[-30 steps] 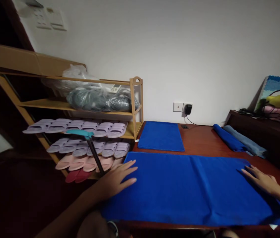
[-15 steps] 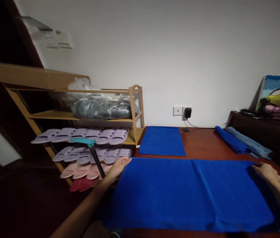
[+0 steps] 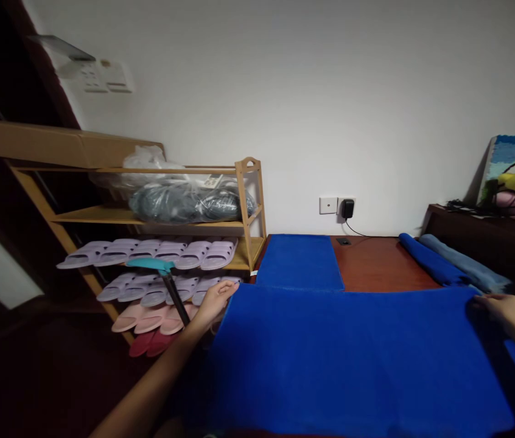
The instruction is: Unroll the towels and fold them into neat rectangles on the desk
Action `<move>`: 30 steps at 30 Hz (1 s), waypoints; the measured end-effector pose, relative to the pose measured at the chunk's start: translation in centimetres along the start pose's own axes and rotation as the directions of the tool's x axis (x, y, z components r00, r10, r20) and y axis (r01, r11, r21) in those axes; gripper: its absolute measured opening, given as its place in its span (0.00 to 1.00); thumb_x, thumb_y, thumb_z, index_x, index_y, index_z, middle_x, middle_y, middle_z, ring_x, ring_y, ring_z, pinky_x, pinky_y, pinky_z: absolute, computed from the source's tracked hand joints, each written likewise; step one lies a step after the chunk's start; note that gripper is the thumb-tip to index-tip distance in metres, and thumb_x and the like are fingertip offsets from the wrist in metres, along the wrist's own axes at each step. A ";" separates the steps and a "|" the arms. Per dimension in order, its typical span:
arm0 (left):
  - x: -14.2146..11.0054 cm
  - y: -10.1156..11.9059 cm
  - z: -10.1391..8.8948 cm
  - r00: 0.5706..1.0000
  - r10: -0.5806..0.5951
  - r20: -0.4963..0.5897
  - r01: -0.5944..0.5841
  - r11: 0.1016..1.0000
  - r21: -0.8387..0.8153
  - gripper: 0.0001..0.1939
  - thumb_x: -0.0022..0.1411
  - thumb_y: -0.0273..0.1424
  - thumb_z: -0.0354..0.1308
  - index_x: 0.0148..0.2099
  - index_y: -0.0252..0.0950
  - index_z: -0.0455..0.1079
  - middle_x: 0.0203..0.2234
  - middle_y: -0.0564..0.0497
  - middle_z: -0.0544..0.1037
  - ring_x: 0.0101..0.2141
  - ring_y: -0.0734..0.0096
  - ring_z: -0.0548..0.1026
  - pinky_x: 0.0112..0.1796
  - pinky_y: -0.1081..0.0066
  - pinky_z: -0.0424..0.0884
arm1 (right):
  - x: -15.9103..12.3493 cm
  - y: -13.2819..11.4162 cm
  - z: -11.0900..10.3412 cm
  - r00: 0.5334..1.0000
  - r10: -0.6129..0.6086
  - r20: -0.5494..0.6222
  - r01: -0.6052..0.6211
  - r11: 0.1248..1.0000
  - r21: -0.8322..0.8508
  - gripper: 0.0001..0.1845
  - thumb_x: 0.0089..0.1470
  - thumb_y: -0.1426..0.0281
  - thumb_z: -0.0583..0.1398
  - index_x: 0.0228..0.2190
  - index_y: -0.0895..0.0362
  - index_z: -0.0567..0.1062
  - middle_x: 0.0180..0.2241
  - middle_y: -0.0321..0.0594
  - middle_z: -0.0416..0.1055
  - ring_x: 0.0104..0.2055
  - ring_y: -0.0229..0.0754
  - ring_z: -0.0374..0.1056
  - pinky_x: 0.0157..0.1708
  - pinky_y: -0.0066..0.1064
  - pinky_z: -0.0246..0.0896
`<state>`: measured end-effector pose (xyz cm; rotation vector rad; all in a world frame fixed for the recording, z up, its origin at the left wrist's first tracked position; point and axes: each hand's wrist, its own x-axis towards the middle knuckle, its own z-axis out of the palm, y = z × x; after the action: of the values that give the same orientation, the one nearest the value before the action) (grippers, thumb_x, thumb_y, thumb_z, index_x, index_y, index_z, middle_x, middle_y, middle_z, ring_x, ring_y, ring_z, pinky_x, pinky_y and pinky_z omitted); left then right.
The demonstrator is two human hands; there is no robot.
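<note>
A large blue towel (image 3: 353, 359) is stretched out before me over the reddish-brown table (image 3: 376, 264). My left hand (image 3: 218, 299) pinches its far left corner. At the far right corner, my right hand (image 3: 511, 311) grips the cloth, its fingertips partly hidden. Behind the held towel lies a folded blue towel (image 3: 300, 261), flat near the wall, its near edge meeting the held one in view. A rolled blue towel (image 3: 431, 258) and a rolled grey-blue towel (image 3: 465, 261) rest side by side at the table's right.
A wooden shoe rack (image 3: 251, 213) with several rows of slippers (image 3: 218, 253) stands left. A teal-topped pole (image 3: 150, 264) rises before it. A black plug (image 3: 347, 208) sits in the wall socket. On the right is a dark ledge (image 3: 481, 234) with cables.
Both hands have moved apart, the right one further right, and the towel between them is pulled smoother. Its far edge has risen slightly and now overlaps the folded towel's near edge in view.
</note>
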<state>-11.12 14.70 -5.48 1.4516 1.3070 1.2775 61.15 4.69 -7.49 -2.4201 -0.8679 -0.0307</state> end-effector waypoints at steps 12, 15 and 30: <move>2.6 0.9 1.0 0.996 0.053 -0.067 -0.056 0.997 -0.052 0.26 0.39 0.53 0.65 0.26 0.35 0.66 0.17 0.56 0.68 0.20 0.75 0.65 0.21 0.76 0.58 | -1.0 -4.7 -0.2 0.982 0.141 0.127 -0.165 0.964 0.206 0.20 0.46 0.58 0.57 0.31 0.61 0.79 0.21 0.48 0.74 0.39 0.53 0.70 0.39 0.38 0.60; 3.4 0.8 1.2 0.995 0.061 -0.084 -0.065 0.997 -0.050 0.26 0.39 0.53 0.65 0.26 0.35 0.67 0.17 0.56 0.69 0.20 0.74 0.66 0.21 0.76 0.58 | -0.9 -5.6 0.1 0.986 0.130 0.105 -0.150 0.967 0.208 0.18 0.47 0.59 0.57 0.29 0.60 0.79 0.20 0.46 0.74 0.37 0.51 0.71 0.42 0.38 0.59; 6.3 -1.5 1.4 0.984 0.109 -0.142 -0.075 0.972 0.222 0.16 0.50 0.45 0.57 0.24 0.36 0.65 0.16 0.53 0.69 0.21 0.67 0.69 0.25 0.71 0.64 | -0.9 -8.2 0.5 0.989 0.011 0.145 -0.018 0.999 0.051 0.23 0.50 0.60 0.53 0.37 0.64 0.77 0.30 0.52 0.76 0.42 0.54 0.69 0.42 0.39 0.58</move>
<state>-10.25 21.29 -6.11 1.6056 1.5356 1.3643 55.54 9.61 -3.98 -2.4024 -0.9033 0.1725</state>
